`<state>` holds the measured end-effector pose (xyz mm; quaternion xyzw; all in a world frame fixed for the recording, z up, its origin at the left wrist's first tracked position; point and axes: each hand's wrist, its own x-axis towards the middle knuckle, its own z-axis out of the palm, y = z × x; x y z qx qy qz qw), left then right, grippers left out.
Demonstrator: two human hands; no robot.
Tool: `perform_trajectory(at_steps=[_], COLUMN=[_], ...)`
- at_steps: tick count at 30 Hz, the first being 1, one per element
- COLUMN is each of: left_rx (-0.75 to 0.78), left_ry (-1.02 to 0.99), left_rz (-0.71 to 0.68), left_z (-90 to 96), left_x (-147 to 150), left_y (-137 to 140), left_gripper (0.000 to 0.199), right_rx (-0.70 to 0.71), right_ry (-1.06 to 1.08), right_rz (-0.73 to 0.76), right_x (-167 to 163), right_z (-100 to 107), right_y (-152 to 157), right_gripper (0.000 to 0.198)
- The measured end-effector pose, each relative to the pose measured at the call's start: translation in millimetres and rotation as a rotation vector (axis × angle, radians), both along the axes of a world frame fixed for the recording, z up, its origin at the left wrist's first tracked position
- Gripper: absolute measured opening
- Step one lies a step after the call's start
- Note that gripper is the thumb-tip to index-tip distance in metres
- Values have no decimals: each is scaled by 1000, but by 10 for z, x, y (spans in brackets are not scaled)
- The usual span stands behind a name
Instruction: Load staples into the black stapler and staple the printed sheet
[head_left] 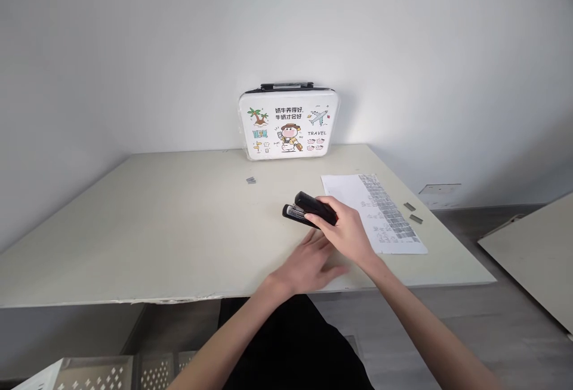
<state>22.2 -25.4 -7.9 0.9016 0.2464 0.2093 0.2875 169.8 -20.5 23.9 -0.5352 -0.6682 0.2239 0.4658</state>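
Note:
A black stapler (316, 208) is gripped in my right hand (351, 232), its jaws pointing left and parted a little, just above the table. Below and left of it, my left hand (308, 261) is stretched over the table near its front edge, fingers extended, the fingertips partly hidden by the right hand. It appears to hold nothing. To the right of both hands lies a printed sheet of paper (347, 190) with a dark grey strip of print. Small strips of staples (251, 180) rest on the table beyond the hands.
A white carry case (289, 124) with cartoon prints leans upright against the wall at the back. More staple strips (416, 219) lie by the table's right edge. White perforated baskets (96, 372) stand below the front left edge. Another pale panel (532, 246) is at far right.

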Motion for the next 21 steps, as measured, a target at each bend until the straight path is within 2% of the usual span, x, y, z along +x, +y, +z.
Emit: perform_trajectory(at_steps=[2,5,9,11,16,21], left_rx=[-119,-323,-390,-389,-398,-382], left_ry=[-29,-97,-314,-420,-485,-491], left_rz=[47,289,658,765,801,811], left_z=[78,140,99,63,49,71], left_x=[-369,-878,-1284,-1357,-1330,-1305], left_y=[-92,-130,-71,-52,-88,-117], left_gripper=[47,36,34,34,35,34], right_rx=[-20,-47,-58,-68,-94,-177], right_ry=[-37,-96,-141,-148,-52,175], right_rz=[37,102,186,210,189,31], right_x=[-7,-71,-219,-273,-271,-210], right_z=[-68,-188,-318,-358,-439,-577], right_y=[83,170,205,199,125,23], right_gripper=[25,23,27,28,35,46])
